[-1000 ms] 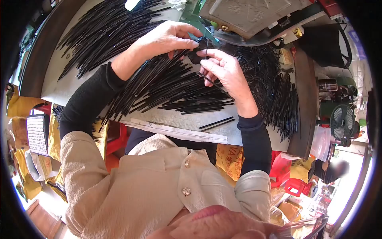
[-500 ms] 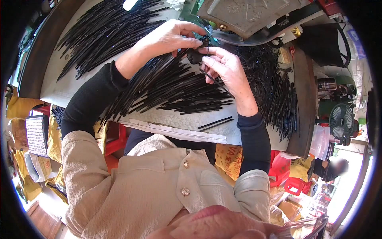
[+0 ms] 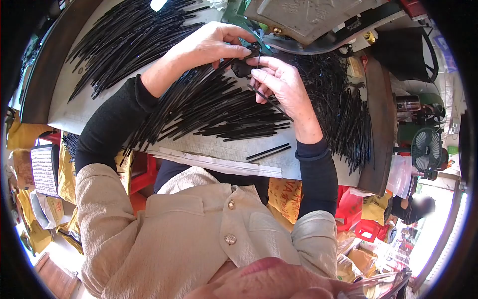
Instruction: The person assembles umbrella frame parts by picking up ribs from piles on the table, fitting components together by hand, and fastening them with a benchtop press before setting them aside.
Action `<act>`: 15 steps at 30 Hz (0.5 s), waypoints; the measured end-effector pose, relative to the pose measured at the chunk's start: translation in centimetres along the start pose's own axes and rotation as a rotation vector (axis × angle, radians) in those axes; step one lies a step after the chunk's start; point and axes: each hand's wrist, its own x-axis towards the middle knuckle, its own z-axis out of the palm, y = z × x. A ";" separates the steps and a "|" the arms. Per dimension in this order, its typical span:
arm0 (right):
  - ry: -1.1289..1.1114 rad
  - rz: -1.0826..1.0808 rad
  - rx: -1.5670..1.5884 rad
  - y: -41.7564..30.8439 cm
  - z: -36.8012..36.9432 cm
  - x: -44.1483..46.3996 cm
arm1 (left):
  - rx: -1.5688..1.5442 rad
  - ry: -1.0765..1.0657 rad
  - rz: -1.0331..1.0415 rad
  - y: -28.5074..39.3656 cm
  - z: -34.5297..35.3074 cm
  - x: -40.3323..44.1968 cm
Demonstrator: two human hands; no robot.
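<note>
My left hand (image 3: 216, 46) is at the top centre, beside the green machine (image 3: 239, 15), its thumb and forefinger pinched at something dark that is too small to make out. Close on its right, my right hand (image 3: 279, 84) is closed on a thin black strip (image 3: 271, 103), which runs down across the palm towards the wrist. A dark lump (image 3: 241, 69) sits between the two hands. Below them a fan of black sticks (image 3: 214, 112) covers the table, and two separate black sticks (image 3: 269, 152) lie near its front edge.
Another pile of black sticks (image 3: 129, 40) spreads over the upper left. Tangled black pieces (image 3: 323, 74) and upright-lying sticks (image 3: 351, 129) cover the right side. A grey metal plate (image 3: 308, 17) juts over the top. A small fan (image 3: 426, 148) and a person (image 3: 411, 209) are at the right.
The hands keep almost the same pose near the machine, and the strip stays in my right hand. The whole view has shifted slightly.
</note>
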 end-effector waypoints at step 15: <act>-0.024 0.011 -0.005 -0.2 -0.2 -0.1 | -0.132 -0.010 -0.098 0.4 -0.3 0.0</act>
